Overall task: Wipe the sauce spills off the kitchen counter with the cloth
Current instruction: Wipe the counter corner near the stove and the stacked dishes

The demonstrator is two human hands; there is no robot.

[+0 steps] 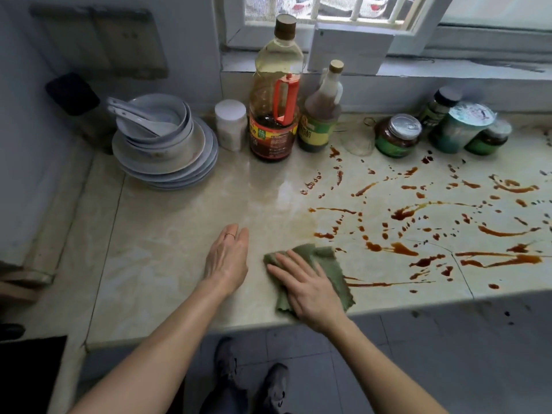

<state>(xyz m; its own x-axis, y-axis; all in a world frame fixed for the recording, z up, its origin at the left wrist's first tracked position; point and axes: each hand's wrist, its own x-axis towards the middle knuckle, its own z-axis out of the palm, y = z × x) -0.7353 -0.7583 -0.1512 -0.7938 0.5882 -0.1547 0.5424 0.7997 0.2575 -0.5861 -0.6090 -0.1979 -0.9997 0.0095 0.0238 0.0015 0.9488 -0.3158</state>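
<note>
I see right hand (pixel 310 289) flat, fingers spread, pressing green cloth (pixel 324 258) on counter (pixel 167 258). Left hand (pixel 228 258) flat, fingers together. Sauce spills (pixel 433 231) right of cloth.

Both arms (pixel 167 339) are bare all the way to the bottom edge. The left hand (pixel 228 258) wears a thin ring (pixel 229 235) on one finger, toward 12 o'clock. Down at 6 o'clock are two dark grey shoes (pixel 276 383) and dark trousers (pixel 227 403).
</note>
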